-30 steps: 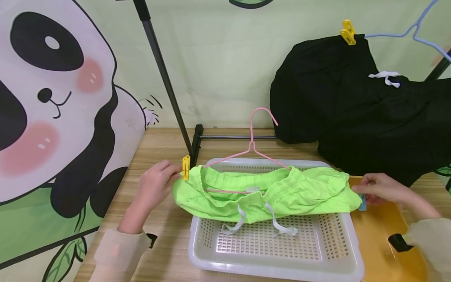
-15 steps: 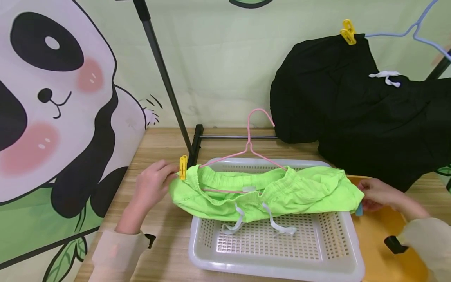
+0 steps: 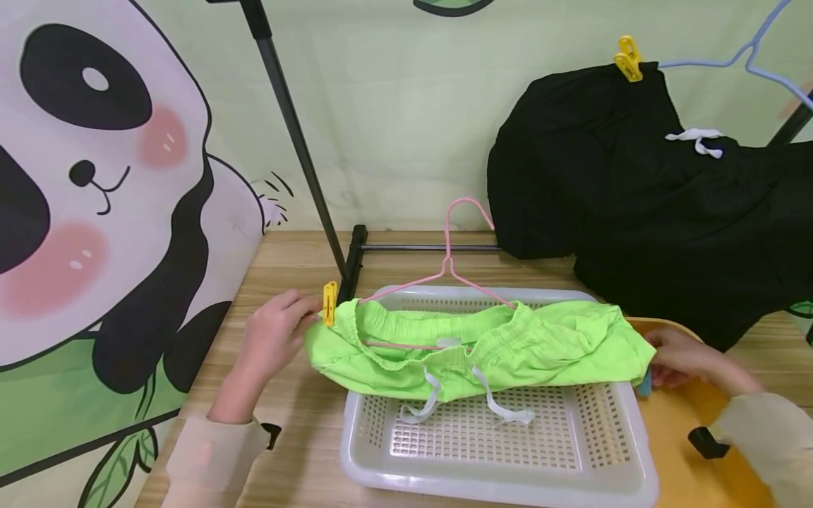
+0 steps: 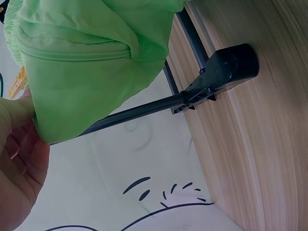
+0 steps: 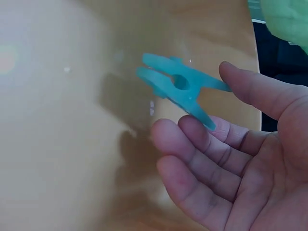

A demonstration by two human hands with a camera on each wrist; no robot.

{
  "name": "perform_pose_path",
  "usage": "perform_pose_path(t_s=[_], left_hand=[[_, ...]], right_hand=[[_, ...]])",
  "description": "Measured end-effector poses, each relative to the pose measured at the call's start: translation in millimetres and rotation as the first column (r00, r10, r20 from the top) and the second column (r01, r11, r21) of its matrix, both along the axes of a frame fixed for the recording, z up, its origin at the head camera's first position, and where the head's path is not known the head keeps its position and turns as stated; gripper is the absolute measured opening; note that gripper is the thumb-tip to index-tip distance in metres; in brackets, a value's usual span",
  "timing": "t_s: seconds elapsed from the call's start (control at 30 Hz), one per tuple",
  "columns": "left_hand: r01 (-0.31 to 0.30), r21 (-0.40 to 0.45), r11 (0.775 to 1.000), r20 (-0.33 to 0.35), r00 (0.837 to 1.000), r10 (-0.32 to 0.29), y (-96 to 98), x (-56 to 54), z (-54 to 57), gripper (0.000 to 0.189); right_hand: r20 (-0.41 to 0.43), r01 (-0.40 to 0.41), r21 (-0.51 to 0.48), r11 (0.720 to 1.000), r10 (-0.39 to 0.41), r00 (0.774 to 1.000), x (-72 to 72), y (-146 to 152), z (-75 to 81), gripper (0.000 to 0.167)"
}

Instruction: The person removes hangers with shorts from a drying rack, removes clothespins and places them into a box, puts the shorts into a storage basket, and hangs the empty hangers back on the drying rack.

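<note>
Lime-green shorts (image 3: 559, 346) with white drawstrings lie across a pink hanger (image 3: 449, 264), above a white basket. A yellow clothespin (image 3: 329, 303) sits on their left waistband end. Beside that clothespin, my left hand (image 3: 274, 331) pinches the left edge of the shorts; the left wrist view shows thumb and fingers on the fabric (image 4: 91, 91), below a zipped pocket. At the right end, my right hand (image 3: 689, 360) holds a teal clothespin (image 5: 180, 84) by its handles between thumb and fingers. Its tips point away from the palm. In the head view the shorts partly cover it.
The white perforated basket (image 3: 495, 480) stands on the wooden table (image 3: 298, 416). An orange tub (image 3: 699, 473) is to its right. Black shorts (image 3: 591, 162) hang behind on a blue hanger (image 3: 705, 63), with a yellow clothespin (image 3: 629, 58). A black rack post (image 3: 298, 141) rises at left.
The green shorts, pink hanger and left hand have shifted slightly left. My right hand has moved a little left and down, and less of the teal clothespin shows beside the shorts.
</note>
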State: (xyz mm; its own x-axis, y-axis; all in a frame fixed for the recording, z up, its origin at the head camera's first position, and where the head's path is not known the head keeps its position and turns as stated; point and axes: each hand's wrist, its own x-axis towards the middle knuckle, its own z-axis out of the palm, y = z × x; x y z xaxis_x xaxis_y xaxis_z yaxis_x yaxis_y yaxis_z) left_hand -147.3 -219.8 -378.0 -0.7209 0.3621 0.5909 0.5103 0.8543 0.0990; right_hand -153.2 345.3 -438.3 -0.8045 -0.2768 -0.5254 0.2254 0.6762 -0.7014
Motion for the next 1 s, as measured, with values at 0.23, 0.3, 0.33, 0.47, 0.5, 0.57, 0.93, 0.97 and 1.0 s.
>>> perform_pose_path(t_s=[0.23,0.3,0.33,0.47,0.5,0.57,0.93,0.97,1.0], left_hand=[[-0.007,0.001,1.0,0.008,1.0,0.007,0.0,0.2,0.2,0.015],[-0.009,0.001,1.0,0.007,1.0,0.009,0.2,0.1,0.3,0.015],[-0.01,0.001,1.0,0.008,1.0,0.01,0.3,0.1,0.3,0.015],[-0.015,-0.002,1.0,0.009,1.0,0.015,0.5,0.5,0.3,0.015],[-0.015,-0.003,1.0,0.009,1.0,0.015,0.5,0.6,0.3,0.015],[-0.015,-0.003,1.0,0.01,1.0,0.015,0.5,0.8,0.3,0.015],[-0.01,-0.003,1.0,0.004,1.0,0.01,0.7,2.1,1.1,0.015],[-0.011,-0.004,1.0,0.005,1.0,0.011,0.7,2.1,1.1,0.015],[-0.012,-0.005,1.0,0.008,1.0,0.012,0.6,2.1,1.1,0.015]], right_hand=[[0.033,-0.003,-0.005,1.0,0.003,0.999,-0.8,2.0,-6.2,0.025],[0.046,-0.003,-0.005,1.0,0.003,0.999,-0.9,2.1,-6.7,0.024],[0.05,-0.003,-0.002,1.0,0.004,0.999,-0.7,2.0,-6.8,0.023],[0.062,-0.001,-0.001,1.0,0.001,0.998,-0.5,2.1,-7.5,0.02],[0.064,0.0,0.001,1.0,0.0,0.998,-0.7,2.5,-8.1,0.019],[0.068,0.002,0.001,1.0,-0.002,0.998,-0.9,3.0,-9.5,0.018],[0.079,0.047,0.079,0.996,-0.053,0.995,-0.5,0.5,-17.2,0.008],[0.079,0.051,0.091,0.995,-0.058,0.995,-0.2,-0.2,-17.0,0.008],[0.079,0.054,0.102,0.993,-0.062,0.995,-0.3,-0.7,-16.9,0.008]])
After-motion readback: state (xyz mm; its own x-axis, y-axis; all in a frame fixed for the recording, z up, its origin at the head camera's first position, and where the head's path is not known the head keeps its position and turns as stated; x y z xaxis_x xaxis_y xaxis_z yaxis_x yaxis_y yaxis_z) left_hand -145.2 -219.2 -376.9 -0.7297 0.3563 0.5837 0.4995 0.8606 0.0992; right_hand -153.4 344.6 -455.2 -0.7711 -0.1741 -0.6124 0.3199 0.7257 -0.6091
